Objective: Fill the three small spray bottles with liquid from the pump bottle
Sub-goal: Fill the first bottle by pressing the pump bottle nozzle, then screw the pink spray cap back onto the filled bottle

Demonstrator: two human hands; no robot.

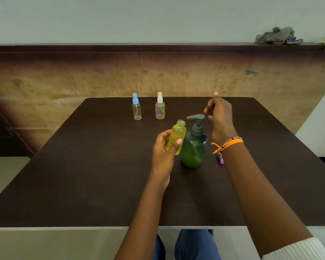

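Observation:
My left hand [162, 152] grips a small yellow spray bottle [176, 136] with its cap off and its neck open, held upright just left of the pump nozzle. The green pump bottle [193, 147] stands on the dark table [83, 175] and is partly filled with green liquid. My right hand [219, 117] hovers just right of the grey pump head [196, 117], fingers loosely curled, with nothing visible in it. Two capped spray bottles stand farther back: one with a blue cap [136, 107], one with a white cap [160, 106].
A wooden panel wall [176, 76] rises behind the table's far edge. A grey cloth [278, 35] lies on the ledge at top right. The yellow bottle's cap is not in sight. My knees show below the table's near edge.

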